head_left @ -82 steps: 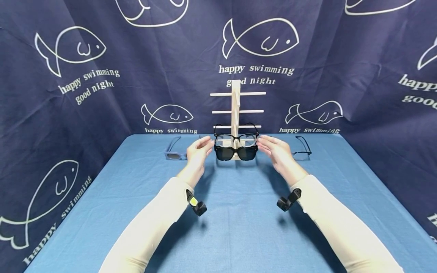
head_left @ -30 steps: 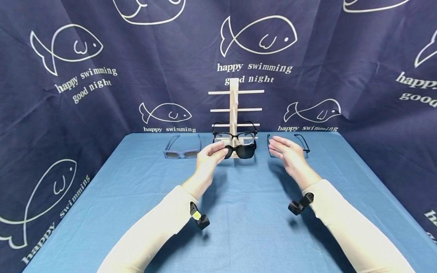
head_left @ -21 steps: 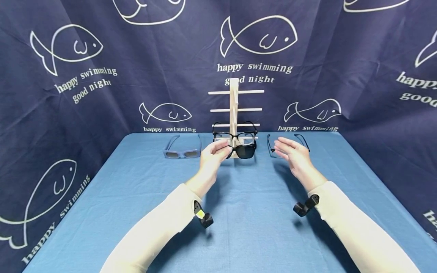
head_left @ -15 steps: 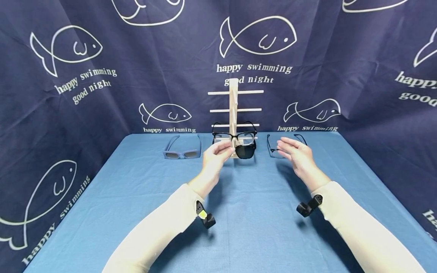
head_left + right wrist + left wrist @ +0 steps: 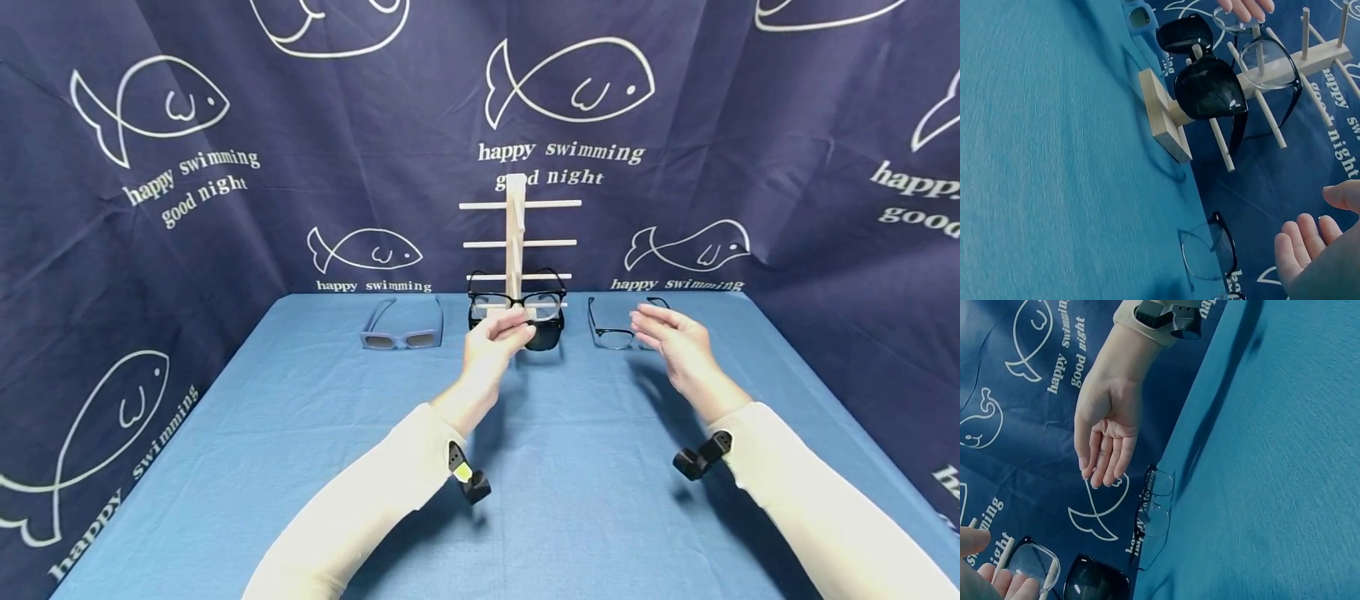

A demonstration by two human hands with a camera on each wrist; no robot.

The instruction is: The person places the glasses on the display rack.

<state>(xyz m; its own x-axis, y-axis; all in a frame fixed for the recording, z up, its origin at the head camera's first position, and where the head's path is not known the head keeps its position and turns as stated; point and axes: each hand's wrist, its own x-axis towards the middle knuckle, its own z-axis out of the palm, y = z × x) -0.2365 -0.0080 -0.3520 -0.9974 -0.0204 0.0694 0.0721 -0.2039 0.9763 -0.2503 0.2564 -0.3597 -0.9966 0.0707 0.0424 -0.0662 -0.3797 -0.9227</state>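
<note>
My left hand [image 5: 491, 354] hovers in front of the wooden display stand [image 5: 515, 225] with nothing in its grasp, its fingers loosely bent. Behind it, clear-lens eyeglasses [image 5: 543, 306] with a black frame hang on a low rung. Just under them hang black sunglasses [image 5: 1209, 89], partly covered by that hand in the head view. My right hand [image 5: 684, 354], also bare with relaxed fingers, is raised beside thin-rimmed eyeglasses [image 5: 615, 338] lying on the table to the stand's right. In the head view its fingers overlap their right half. The left wrist view shows its palm unoccupied.
Lilac-blue sunglasses [image 5: 420, 339] lie with temples spread on the blue cloth-covered table [image 5: 570, 500], left of the stand. Bare upper rungs stick out both sides of the stand. A dark blue curtain [image 5: 420, 150] with fish drawings hangs directly behind.
Both hands were at the two sides of the sunglasses on the stand, then came away. The left hand has drifted right across the front of the stand; the right hand has moved right, over the thin-rimmed eyeglasses.
</note>
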